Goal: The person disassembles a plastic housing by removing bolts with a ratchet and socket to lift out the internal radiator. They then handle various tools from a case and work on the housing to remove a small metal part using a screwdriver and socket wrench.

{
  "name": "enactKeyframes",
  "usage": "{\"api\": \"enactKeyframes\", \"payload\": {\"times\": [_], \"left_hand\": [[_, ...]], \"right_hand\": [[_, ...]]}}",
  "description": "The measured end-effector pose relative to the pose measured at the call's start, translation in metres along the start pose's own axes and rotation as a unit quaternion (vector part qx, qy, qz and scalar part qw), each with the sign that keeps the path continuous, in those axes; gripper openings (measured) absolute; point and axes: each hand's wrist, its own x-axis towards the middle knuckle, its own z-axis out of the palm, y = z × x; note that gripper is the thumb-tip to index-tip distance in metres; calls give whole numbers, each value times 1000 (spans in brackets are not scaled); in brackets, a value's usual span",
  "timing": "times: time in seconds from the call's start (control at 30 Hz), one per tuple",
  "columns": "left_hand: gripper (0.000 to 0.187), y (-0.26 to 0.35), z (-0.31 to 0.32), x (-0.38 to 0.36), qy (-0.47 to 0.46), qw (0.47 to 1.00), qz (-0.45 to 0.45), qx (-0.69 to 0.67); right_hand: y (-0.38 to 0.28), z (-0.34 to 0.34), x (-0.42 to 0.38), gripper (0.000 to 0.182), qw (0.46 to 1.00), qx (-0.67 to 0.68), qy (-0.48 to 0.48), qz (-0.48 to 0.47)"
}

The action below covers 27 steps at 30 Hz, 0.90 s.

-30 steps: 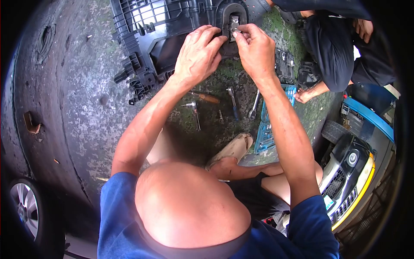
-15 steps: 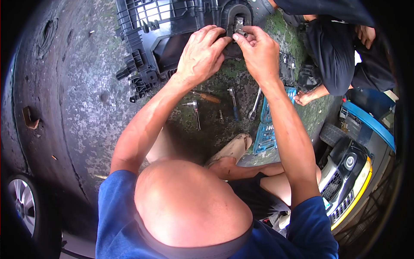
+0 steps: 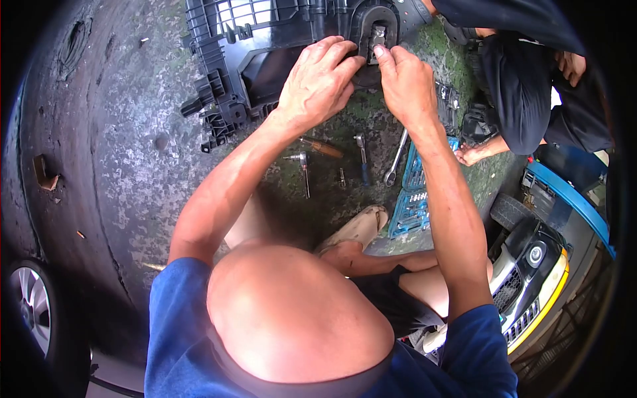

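A large black plastic car part [image 3: 265, 50] with a grid lies on the floor beyond my hands. Along its near edge, my left hand [image 3: 320, 76] has its fingers curled against the plastic beside a U-shaped recess [image 3: 390, 23]. Inside that recess is a shiny metal piece [image 3: 379, 33]. My right hand [image 3: 406, 83] is closed at the recess's near end, thumb tip on top. Whatever its fingers pinch is hidden from view.
Between my arms and feet lie a wooden-handled screwdriver [image 3: 324, 147], a T-shaped wrench [image 3: 305, 174], a blue-handled ratchet [image 3: 363, 159] and a long ratchet wrench [image 3: 396, 159]. A blue socket case [image 3: 406, 215] lies right. Another person's hand [image 3: 472, 154] reaches near it.
My right hand has turned and lowered its fingertips at the recess. The small dark metal cylinder that showed between its fingers is out of sight. My left hand stays against the plastic.
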Motion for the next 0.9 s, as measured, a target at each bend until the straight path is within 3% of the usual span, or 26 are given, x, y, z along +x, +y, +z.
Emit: {"api": "enactKeyframes", "payload": {"times": [0.5,0.7,0.9], "left_hand": [[53,1,0,0,-15,1000,-4,9],[52,1,-2,-1,-12,1000,-3,3],[51,1,-4,-1,-11,1000,2,4]], "right_hand": [[-12,-8,0,48,994,-99,-46,13],[-5,-17,-3,53,994,-46,-94,21],[-4,-15,-1,53,998,-48,-41,20]]}}
